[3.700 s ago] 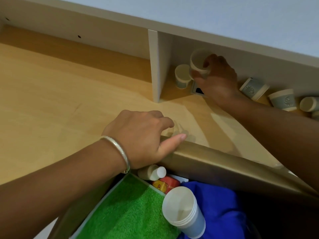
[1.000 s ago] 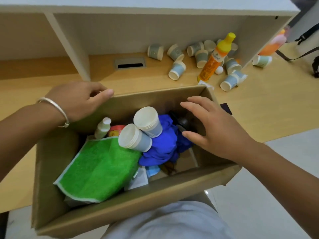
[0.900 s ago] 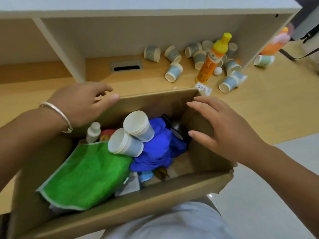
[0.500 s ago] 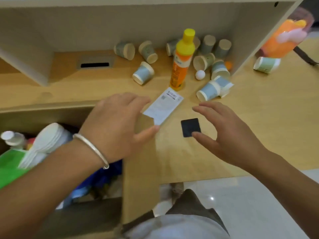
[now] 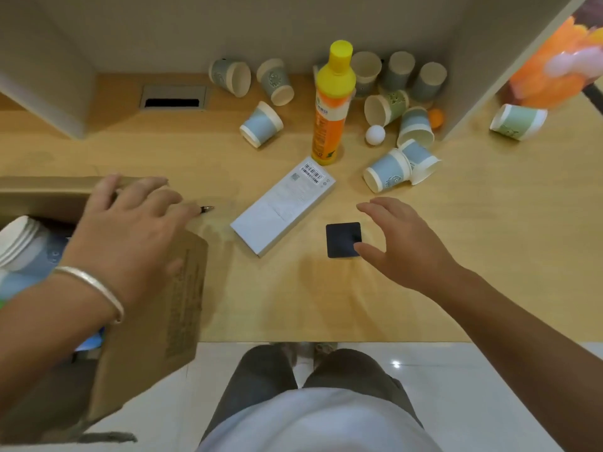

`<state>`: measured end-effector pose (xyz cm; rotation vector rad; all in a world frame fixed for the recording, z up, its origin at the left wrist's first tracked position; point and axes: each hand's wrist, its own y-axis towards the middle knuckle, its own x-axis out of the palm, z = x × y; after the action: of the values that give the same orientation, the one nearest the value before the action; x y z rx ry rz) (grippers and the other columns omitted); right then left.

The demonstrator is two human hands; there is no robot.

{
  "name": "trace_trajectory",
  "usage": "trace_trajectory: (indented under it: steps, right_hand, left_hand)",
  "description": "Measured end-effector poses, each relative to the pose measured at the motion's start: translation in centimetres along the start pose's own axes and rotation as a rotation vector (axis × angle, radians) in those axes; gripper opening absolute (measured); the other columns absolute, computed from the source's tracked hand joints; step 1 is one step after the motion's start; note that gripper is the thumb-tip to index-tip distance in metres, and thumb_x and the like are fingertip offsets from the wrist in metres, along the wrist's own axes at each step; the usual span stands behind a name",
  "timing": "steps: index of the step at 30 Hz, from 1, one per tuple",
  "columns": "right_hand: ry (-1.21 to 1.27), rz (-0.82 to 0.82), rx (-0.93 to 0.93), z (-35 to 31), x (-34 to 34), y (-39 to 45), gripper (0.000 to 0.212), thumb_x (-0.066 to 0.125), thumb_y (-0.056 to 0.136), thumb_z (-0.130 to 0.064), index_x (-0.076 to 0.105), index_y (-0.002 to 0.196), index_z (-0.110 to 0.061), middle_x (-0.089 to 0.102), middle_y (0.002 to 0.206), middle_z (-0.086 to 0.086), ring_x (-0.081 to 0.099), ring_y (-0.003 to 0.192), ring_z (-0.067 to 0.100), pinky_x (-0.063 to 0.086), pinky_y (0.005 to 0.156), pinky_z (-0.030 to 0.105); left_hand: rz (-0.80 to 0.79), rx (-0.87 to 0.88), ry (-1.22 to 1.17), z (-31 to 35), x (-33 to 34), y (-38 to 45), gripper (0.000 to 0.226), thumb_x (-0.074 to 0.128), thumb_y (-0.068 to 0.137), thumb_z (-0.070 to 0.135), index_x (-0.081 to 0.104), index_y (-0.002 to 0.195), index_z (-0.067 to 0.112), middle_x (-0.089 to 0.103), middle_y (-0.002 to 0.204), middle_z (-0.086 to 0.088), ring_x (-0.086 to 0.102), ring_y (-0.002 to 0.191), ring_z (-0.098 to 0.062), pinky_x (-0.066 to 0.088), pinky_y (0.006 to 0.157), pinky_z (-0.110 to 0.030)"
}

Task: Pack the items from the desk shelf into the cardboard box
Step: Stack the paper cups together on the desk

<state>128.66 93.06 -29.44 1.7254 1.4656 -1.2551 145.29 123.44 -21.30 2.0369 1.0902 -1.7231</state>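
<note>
The cardboard box (image 5: 182,288) hangs off the desk's front edge at the left, with a stack of paper cups (image 5: 19,243) inside. My left hand (image 5: 130,230) is clamped over its near right corner. My right hand (image 5: 401,243) hovers open over the desk, its thumb at the right edge of a flat black square (image 5: 343,239). A white flat carton (image 5: 284,207) lies between my hands. Under the shelf stand an orange bottle with a yellow cap (image 5: 329,106) and several tipped paper cups (image 5: 261,127), plus a white ball (image 5: 375,134) and an orange ball (image 5: 435,117).
A pen tip (image 5: 205,209) shows beside my left fingers. A cable slot (image 5: 173,97) sits at the back left of the shelf bay. Right of the shelf wall (image 5: 483,79) lie one more cup (image 5: 518,122) and an orange fluffy object (image 5: 554,60). My legs are below the desk edge.
The box and my left hand have shifted left, uncovering the whole white carton. My right hand has closed in on the black square, its thumb now at the edge.
</note>
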Motion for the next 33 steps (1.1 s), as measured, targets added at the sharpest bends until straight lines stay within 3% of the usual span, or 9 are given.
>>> trace_trajectory:
  steps: [2,6,9,11,15,19,22,26,33]
  right_hand:
    - [-0.023,0.017,0.026,0.2,0.2,0.8,0.064,0.07,0.082,-0.034,0.045,0.14,-0.021,0.044,0.144,0.007,0.038,0.133,0.024,0.038,0.107,0.044]
    - [-0.057,0.061,0.094,1.0,0.5,1.9,0.064,0.07,0.083,-0.032,0.045,0.14,-0.02,0.042,0.145,0.009,0.036,0.135,0.026,0.037,0.108,0.045]
    - [-0.079,0.071,0.126,1.7,0.5,2.8,0.065,0.07,0.083,-0.033,0.044,0.141,-0.019,0.039,0.147,0.01,0.033,0.137,0.026,0.033,0.11,0.042]
    - [-0.087,0.08,0.167,2.6,0.1,3.4,0.065,0.069,0.084,-0.035,0.043,0.142,-0.019,0.038,0.148,0.009,0.031,0.138,0.025,0.031,0.11,0.04]
    - [-0.054,0.144,0.247,5.6,-1.6,4.9,0.072,0.069,0.083,-0.033,0.036,0.144,-0.018,0.036,0.149,0.008,0.031,0.137,0.025,0.034,0.109,0.041]
    - [-0.008,0.192,0.318,9.6,-2.9,6.9,0.084,0.075,0.076,-0.03,0.028,0.146,-0.019,0.035,0.145,0.009,0.038,0.129,0.027,0.042,0.101,0.043]
    - [-0.072,0.157,0.314,12.4,-3.1,7.9,0.085,0.075,0.074,-0.036,0.03,0.145,-0.02,0.035,0.146,0.01,0.038,0.13,0.028,0.039,0.101,0.042]
    - [-0.124,0.083,0.229,14.5,-2.6,9.0,0.082,0.07,0.076,-0.04,0.03,0.146,-0.022,0.032,0.15,0.009,0.031,0.136,0.028,0.032,0.107,0.04]
    - [-0.045,0.069,0.146,15.6,-1.5,9.9,0.085,0.067,0.075,-0.055,0.032,0.144,-0.02,0.039,0.143,0.007,0.048,0.12,0.029,0.046,0.089,0.041]
  left_hand:
    - [-0.004,-0.005,-0.035,-1.3,0.3,0.2,0.08,0.089,0.046,0.04,0.061,0.119,0.021,0.061,0.12,-0.008,0.043,0.128,-0.031,0.004,0.113,-0.047]
    - [0.103,0.011,-0.105,-1.2,-0.9,1.0,0.071,0.081,0.06,0.05,0.059,0.12,0.019,0.061,0.122,-0.012,0.04,0.13,-0.036,0.02,0.103,-0.066]
    - [0.097,0.078,-0.185,1.4,-4.5,3.2,0.06,0.055,0.081,0.056,0.048,0.133,0.028,0.053,0.134,-0.003,0.04,0.131,-0.027,0.03,0.106,-0.052]
    - [0.082,0.099,-0.351,3.8,-6.0,5.5,0.059,0.05,0.084,0.055,0.038,0.138,0.034,0.046,0.137,0.007,0.041,0.126,-0.019,0.04,0.099,-0.038]
    - [0.05,0.208,-0.513,10.8,-5.9,9.3,0.052,0.051,0.089,0.048,0.037,0.138,0.034,0.048,0.133,0.009,0.049,0.117,-0.016,0.047,0.086,-0.035]
    - [0.046,0.179,-0.678,17.8,-4.3,15.0,0.062,0.059,0.086,0.043,0.034,0.141,0.028,0.048,0.133,0.003,0.05,0.117,-0.02,0.046,0.089,-0.038]
    - [0.024,0.102,-0.806,22.3,-3.0,19.4,0.072,0.064,0.082,0.042,0.031,0.143,0.023,0.045,0.133,-0.003,0.046,0.12,-0.024,0.043,0.092,-0.038]
    - [0.004,0.017,-0.706,25.2,-1.3,23.3,0.085,0.071,0.075,0.046,0.026,0.143,0.022,0.043,0.132,-0.006,0.046,0.118,-0.028,0.043,0.09,-0.04]
    - [-0.066,-0.038,-0.638,26.3,0.0,25.4,0.091,0.073,0.073,0.047,0.021,0.144,0.022,0.045,0.128,-0.007,0.052,0.11,-0.029,0.047,0.084,-0.042]
